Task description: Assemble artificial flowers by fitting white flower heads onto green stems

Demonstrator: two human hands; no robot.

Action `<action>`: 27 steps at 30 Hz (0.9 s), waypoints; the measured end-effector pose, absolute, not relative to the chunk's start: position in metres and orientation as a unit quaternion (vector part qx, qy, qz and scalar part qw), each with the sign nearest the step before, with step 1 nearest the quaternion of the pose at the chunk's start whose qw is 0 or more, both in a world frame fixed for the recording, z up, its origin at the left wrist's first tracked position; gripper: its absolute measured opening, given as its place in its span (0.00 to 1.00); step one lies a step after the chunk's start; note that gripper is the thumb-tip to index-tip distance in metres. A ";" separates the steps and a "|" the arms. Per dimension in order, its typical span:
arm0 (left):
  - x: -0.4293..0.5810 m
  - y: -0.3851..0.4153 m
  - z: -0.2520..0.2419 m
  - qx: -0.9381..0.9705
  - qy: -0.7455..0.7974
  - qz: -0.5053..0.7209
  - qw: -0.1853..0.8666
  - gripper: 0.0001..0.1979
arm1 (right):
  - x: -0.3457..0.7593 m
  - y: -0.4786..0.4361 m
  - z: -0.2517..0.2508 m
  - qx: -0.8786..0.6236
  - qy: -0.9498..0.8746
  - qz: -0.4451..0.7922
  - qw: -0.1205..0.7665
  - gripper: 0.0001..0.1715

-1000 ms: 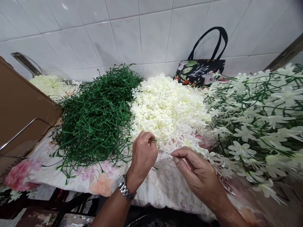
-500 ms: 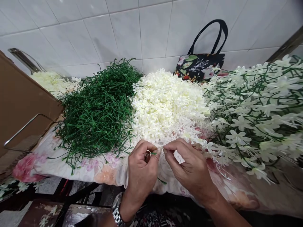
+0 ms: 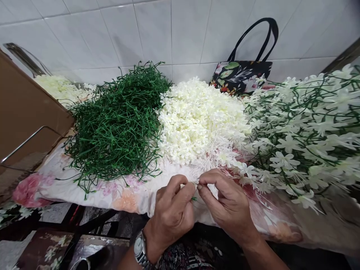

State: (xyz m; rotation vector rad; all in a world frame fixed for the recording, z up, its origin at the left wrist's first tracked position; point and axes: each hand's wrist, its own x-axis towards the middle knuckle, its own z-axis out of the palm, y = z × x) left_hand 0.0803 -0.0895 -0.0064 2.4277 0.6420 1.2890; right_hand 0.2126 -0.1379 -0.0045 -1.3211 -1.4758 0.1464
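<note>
Fingers of the left hand (image 3: 173, 208) have folded over since the earlier frame, so less of the green stem (image 3: 194, 198) shows; it sits at this hand's fingertips, apparently pinched there. Just beside, at its 3 o'clock, the right hand (image 3: 227, 204) has thumb and forefinger closed together, though I cannot tell on what. Seen from the hands, white flower sprays (image 3: 292, 142) at 2 o'clock look finished, while plenty seems left: one pile of bare green stems (image 3: 120, 123) at 10 o'clock, one heap of loose white blossoms (image 3: 199, 120) at 12 and one cluster of white filaments (image 3: 216, 153) at 1 o'clock, nearer in. Single pieces are too tangled to count; besides these I count one floral bag (image 3: 242, 77) at 1 o'clock and one wristwatch (image 3: 139, 247)
</note>
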 end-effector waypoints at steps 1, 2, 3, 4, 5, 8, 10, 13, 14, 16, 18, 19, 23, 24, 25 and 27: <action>0.080 -0.089 -0.006 0.847 0.217 0.451 0.179 0.14 | 0.213 -0.138 -0.005 -0.557 -0.621 0.065 0.547 0.08; 0.079 -0.089 -0.005 0.842 0.208 0.452 0.207 0.13 | 0.213 -0.139 -0.006 -0.557 -0.621 0.068 0.547 0.08; 0.079 -0.089 -0.004 0.835 0.202 0.453 0.239 0.12 | 0.213 -0.140 -0.006 -0.556 -0.622 0.072 0.547 0.08; 0.078 -0.089 -0.003 0.824 0.200 0.456 0.271 0.11 | 0.213 -0.140 -0.007 -0.555 -0.623 0.075 0.546 0.08; 0.078 -0.090 -0.003 0.811 0.205 0.460 0.298 0.11 | 0.213 -0.141 -0.007 -0.554 -0.624 0.077 0.545 0.08; 0.077 -0.091 -0.004 0.780 0.259 0.451 0.348 0.11 | 0.214 -0.143 -0.006 -0.551 -0.632 0.082 0.538 0.08; 0.078 -0.092 -0.005 0.764 0.299 0.433 0.374 0.09 | 0.214 -0.145 -0.005 -0.547 -0.642 0.084 0.530 0.08; 0.081 -0.092 -0.006 0.722 0.338 0.410 0.443 0.06 | 0.213 -0.146 -0.005 -0.540 -0.657 0.084 0.520 0.08; 0.082 -0.092 -0.007 0.703 0.349 0.407 0.468 0.05 | 0.213 -0.146 -0.006 -0.539 -0.659 0.084 0.517 0.08; 0.083 -0.091 -0.008 0.661 0.366 0.405 0.515 0.05 | 0.211 -0.146 -0.007 -0.540 -0.660 0.088 0.514 0.08; 0.084 -0.090 -0.010 0.614 0.377 0.413 0.556 0.04 | 0.209 -0.146 -0.008 -0.542 -0.656 0.093 0.517 0.08; 0.084 -0.090 -0.010 0.588 0.380 0.417 0.580 0.03 | 0.208 -0.146 -0.008 -0.542 -0.654 0.094 0.519 0.08; 0.084 -0.089 -0.011 0.449 0.376 0.430 0.687 0.03 | 0.204 -0.146 -0.006 -0.545 -0.646 0.092 0.526 0.07; 0.084 -0.090 -0.012 0.419 0.374 0.434 0.704 0.04 | 0.204 -0.146 -0.006 -0.548 -0.646 0.093 0.523 0.06; 0.084 -0.090 -0.012 0.402 0.373 0.440 0.711 0.05 | 0.203 -0.146 -0.006 -0.550 -0.647 0.093 0.519 0.06; 0.082 -0.091 -0.015 0.414 0.373 0.450 0.698 0.04 | 0.202 -0.147 -0.007 -0.553 -0.650 0.092 0.513 0.06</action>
